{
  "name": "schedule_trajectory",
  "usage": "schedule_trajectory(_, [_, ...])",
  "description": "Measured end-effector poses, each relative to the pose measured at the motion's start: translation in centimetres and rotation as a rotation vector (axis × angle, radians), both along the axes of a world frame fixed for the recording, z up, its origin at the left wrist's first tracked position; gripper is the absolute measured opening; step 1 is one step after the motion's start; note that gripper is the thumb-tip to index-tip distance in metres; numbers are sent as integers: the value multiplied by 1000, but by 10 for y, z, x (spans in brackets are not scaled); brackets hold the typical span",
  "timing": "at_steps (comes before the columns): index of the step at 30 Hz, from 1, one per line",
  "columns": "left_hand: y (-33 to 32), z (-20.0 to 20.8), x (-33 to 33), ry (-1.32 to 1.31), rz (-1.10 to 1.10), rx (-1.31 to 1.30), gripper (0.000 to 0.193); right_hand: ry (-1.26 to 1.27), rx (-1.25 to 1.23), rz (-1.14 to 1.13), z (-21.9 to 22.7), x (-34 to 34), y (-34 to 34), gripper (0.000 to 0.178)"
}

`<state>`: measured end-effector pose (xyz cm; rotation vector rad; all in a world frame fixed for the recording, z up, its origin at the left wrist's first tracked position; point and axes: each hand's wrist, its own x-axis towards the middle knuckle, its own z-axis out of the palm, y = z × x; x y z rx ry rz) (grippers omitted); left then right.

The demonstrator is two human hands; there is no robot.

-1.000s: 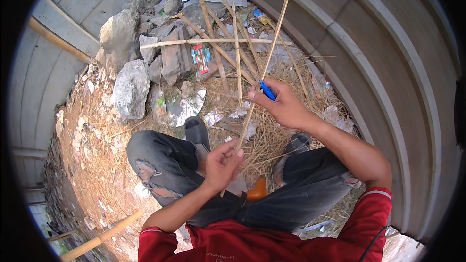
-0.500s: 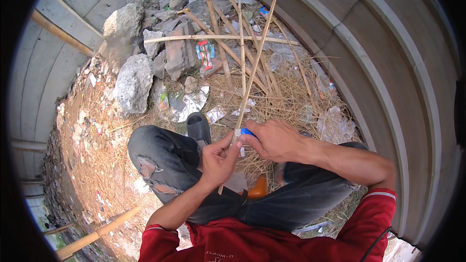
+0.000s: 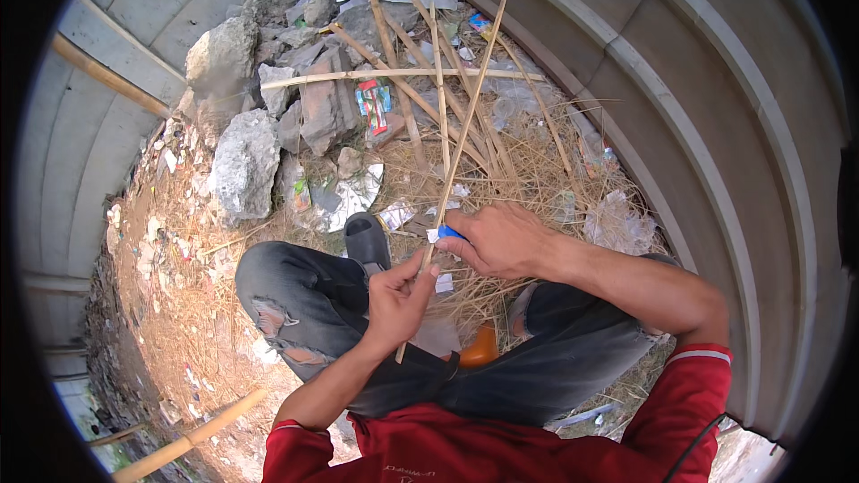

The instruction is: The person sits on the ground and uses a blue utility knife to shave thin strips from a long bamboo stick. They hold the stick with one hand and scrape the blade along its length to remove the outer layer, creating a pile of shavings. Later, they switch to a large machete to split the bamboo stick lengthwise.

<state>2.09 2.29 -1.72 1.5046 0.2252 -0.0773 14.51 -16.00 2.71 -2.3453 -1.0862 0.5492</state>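
A long, thin bamboo strip runs from between my knees up toward the far end. My left hand grips it near its lower end, thumb and fingers pinched around it. Just farther along, my right hand is closed on a small blue-handled tool, pressed against the strip. A pale flat bit shows at the tool's end; its exact kind is mostly hidden by my fingers.
Other bamboo strips lie crossed over straw ahead. Rocks and litter stand at the far left. A corrugated metal wall curves along the right. Between my legs sits an orange object, near a dark slipper.
My right hand and the blue-handled tool have shifted slightly away from me along the strip. My left hand has moved a little left, widening the gap between the hands.
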Motion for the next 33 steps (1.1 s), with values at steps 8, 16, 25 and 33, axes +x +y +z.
schedule_trajectory(8, [8, 7, -21, 73, -156, 6, 33, -228, 141, -679, 0, 134, -72, 55])
schedule_trajectory(16, [11, -3, -20, 89, -125, -144, 29, -210, 278, -919, -5, 149, -150, 55])
schedule_trajectory(25, [11, -7, -6, 76, -149, -396, 33, -69, 226, -182, 13, 43, -33, 39])
schedule_trajectory(33, [12, 1, 1, 233, -141, -521, 34, 1, 168, 18, 5, -14, 0, 35])
